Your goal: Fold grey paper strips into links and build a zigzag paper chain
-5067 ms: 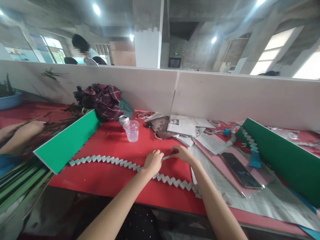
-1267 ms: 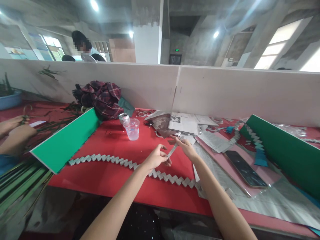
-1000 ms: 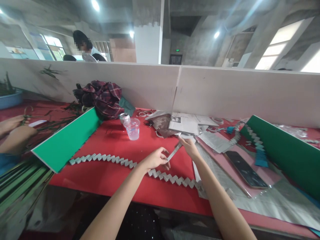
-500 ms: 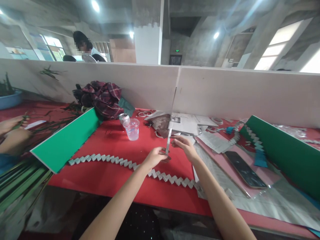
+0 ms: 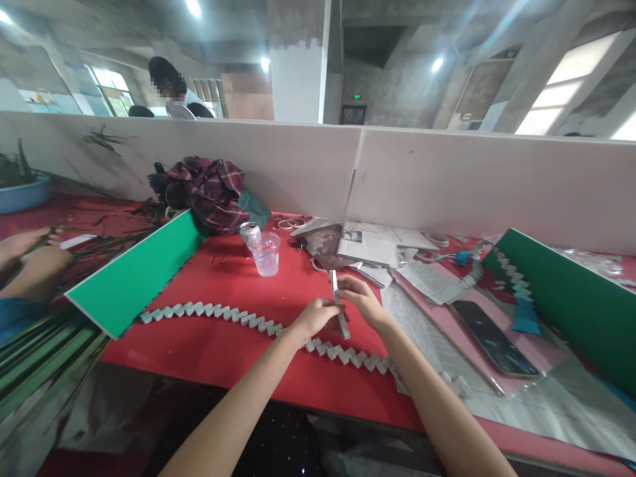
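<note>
A narrow folded paper strip (image 5: 334,285), whitish with grey print, stands nearly upright between my hands. My left hand (image 5: 318,318) pinches it near its middle with thumb and fingers. From the other side, the fingers of my right hand (image 5: 360,298) are closed around its upper part. Below and behind my forearms, a zigzag chain of folded paper (image 5: 218,311) runs across the red table (image 5: 209,351). The chain's right end passes behind my right forearm, where part of it is hidden.
A plastic cup (image 5: 268,255) of clear liquid and a can (image 5: 250,233) stand beyond my hands. Printed papers (image 5: 370,245) and a phone (image 5: 491,338) lie to the right. Green dividers (image 5: 134,278) flank the workspace. At far left, another person's hands (image 5: 34,255) handle green leaves.
The paper strip has come down lower and tilted the other way, its lower end now below my fingers. My right hand has moved in from beside the strip and closed on it.
</note>
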{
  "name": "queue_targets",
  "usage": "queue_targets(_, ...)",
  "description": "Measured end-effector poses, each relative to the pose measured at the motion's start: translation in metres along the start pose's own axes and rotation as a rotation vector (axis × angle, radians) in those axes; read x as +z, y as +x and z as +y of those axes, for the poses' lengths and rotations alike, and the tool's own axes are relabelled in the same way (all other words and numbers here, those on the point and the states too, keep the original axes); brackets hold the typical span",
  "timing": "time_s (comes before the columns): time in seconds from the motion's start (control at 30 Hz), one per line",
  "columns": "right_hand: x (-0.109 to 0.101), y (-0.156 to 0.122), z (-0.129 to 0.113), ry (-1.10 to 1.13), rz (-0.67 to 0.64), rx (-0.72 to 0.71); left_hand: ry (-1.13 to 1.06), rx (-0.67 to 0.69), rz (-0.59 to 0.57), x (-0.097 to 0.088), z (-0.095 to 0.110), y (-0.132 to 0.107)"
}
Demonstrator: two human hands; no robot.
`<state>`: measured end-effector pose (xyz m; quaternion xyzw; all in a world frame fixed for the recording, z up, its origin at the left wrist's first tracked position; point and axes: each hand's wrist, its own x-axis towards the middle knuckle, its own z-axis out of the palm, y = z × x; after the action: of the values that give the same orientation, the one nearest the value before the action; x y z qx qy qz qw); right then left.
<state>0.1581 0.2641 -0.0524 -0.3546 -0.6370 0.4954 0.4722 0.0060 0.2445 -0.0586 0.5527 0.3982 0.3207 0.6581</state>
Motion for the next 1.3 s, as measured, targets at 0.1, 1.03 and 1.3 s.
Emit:
queue_targets(0.1, 0.001, -0.001, -0.002, -0.006, 0.013, -0.035, 0.009, -0.015, 0.019, -0.002, 0.000, 0.000)
queue_targets(1.03, 0.001, 0.003, 0.021, -0.412, 0.284, -0.225, -0.047, 0.387, 0.309, -0.016, 0.007, 0.009)
queue_targets(1.3, -0.001, -0.001, 0.017, -0.654, 0.330, -0.263, -0.060, 0.324, 0.323, -0.016, 0.008, 0.008)
